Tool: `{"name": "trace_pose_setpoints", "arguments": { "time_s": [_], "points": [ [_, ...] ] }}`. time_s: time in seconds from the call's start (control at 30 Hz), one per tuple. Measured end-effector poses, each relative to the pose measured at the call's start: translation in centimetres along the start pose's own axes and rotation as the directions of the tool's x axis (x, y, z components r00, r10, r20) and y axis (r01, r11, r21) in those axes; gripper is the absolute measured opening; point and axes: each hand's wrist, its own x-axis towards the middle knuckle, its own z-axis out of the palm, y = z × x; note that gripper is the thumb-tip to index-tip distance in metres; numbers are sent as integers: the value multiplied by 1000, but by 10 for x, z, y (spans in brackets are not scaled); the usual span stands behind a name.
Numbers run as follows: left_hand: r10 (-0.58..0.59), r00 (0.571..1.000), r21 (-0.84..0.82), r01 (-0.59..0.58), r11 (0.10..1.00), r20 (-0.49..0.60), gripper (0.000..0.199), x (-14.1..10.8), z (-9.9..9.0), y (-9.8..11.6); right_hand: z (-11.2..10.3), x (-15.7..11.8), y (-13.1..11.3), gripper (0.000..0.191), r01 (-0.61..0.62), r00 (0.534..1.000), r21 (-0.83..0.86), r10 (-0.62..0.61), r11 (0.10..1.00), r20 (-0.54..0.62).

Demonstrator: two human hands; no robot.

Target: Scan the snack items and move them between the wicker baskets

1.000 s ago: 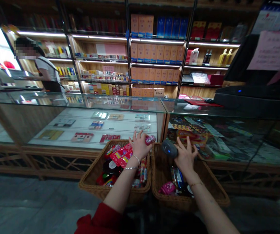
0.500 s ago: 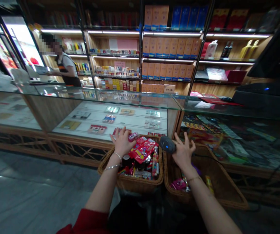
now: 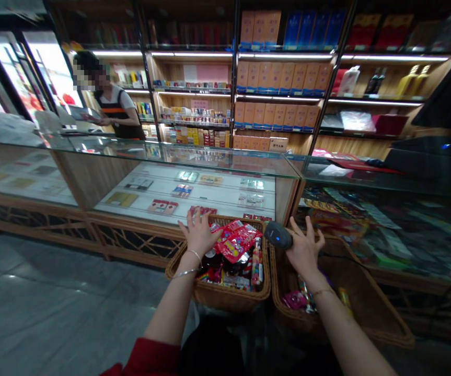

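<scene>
My left hand (image 3: 200,232) is over the left side of a wicker basket (image 3: 231,300), its fingers spread and nothing visibly held. Red candy packets (image 3: 238,241) lie beside its fingertips, on top of dark round items and a candy tube (image 3: 257,261). To the right, my right hand (image 3: 304,248) grips a dark handheld scanner (image 3: 278,235) with a blue light, some of its fingers raised. That hand is above a second wicker basket (image 3: 390,329), which holds a pink packet (image 3: 295,300) and a yellow item (image 3: 344,298).
Behind the baskets runs a glass display counter (image 3: 201,159) with flat packs inside. A person (image 3: 119,112) stands beyond it at the left. Boxed shelves (image 3: 280,117) line the wall, and a dark monitor (image 3: 444,89) is at the right.
The whole view has shifted, so most things sit further right. The small pink packet at my left fingers is no longer seen there; those fingers are spread. My right hand still has the scanner.
</scene>
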Motion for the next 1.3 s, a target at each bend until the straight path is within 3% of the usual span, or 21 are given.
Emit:
{"name": "trace_pose_setpoints", "arguments": {
  "time_s": [0.3, 0.57, 0.77, 1.0, 1.17, 1.3],
  "points": [
    [171, 984, -9, -171, 985, 38, 69, -2, 14, 54, -16, 2, 32, 37, -23, 1000, -78, 24, 997, 15],
    [378, 923, -67, -374, 925, 74, 66, -15, 28, 123, -25, -7, 74, 40, -82, 994, -140, 90, 987, 54],
    [525, 842, -94, -517, 851, 124, 66, -27, 45, 166, -34, -13, 106, 36, -141, 987, -153, 151, 978, 56],
    [625, 748, -107, -619, 778, 222, 61, -40, 63, 197, -37, -16, 135, 39, -188, 974, -226, 210, 956, 79],
    [642, 674, -84, -663, 744, 367, 62, -51, 75, 212, -29, -24, 147, 37, -219, 964, -264, 250, 939, 88],
    [627, 575, -47, -717, 696, 525, 61, -58, 83, 221, -28, -28, 149, 35, -260, 949, -284, 299, 923, 101]
  ]
}}
